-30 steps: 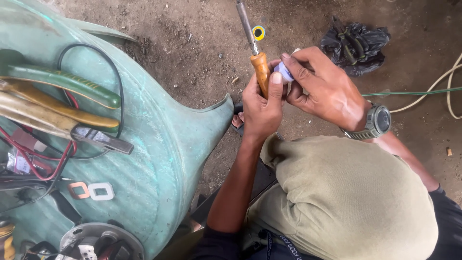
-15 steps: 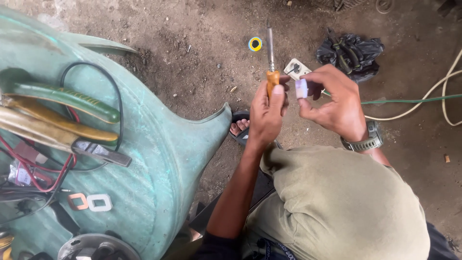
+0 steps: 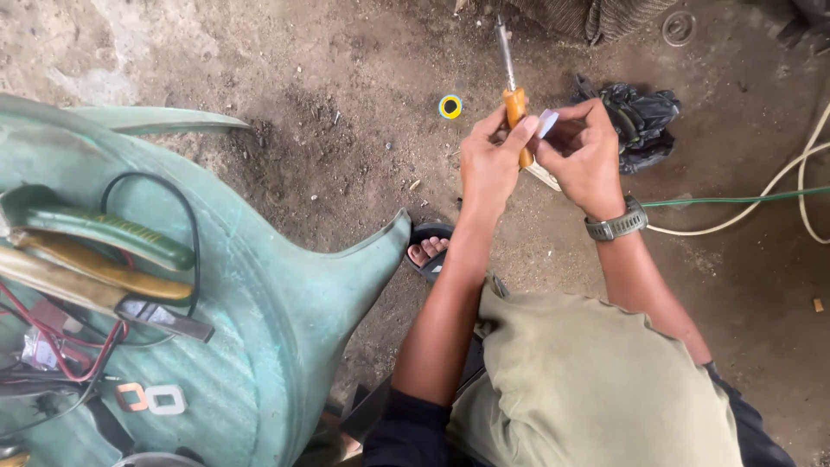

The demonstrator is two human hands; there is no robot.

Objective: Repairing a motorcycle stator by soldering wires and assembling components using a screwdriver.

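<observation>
The screwdriver (image 3: 515, 104) is up in front of the person, orange handle pinched in the left hand (image 3: 488, 164) with the metal shaft pointing away toward the top of the view, and the right hand (image 3: 584, 156) is closed around a small white piece (image 3: 547, 123) held right against the handle. Compared with half a second ago the hands haven't really let go of anything; the white bit has gone from sitting just off to the side of the handle to touching it, and the whole view has slid so the hands sit further right (looks like a head move, not an arm move). So my read is the fiddly work on that little piece with the tool is ongoing, not wrapping up. Both hands are curled tight on what they hold, no open fingers. Just beyond the hands on the dirt there's a small yellow and blue ring (image 3: 450, 106), a crumpled black bag (image 3: 640, 125) to the right, and a green cord (image 3: 735, 201) and a pale hose (image 3: 804, 207) running off right. A sandalled foot (image 3: 428, 251) pokes out below, and the big green plastic chair (image 3: 259, 303) piled with tools and wires fills the left.
</observation>
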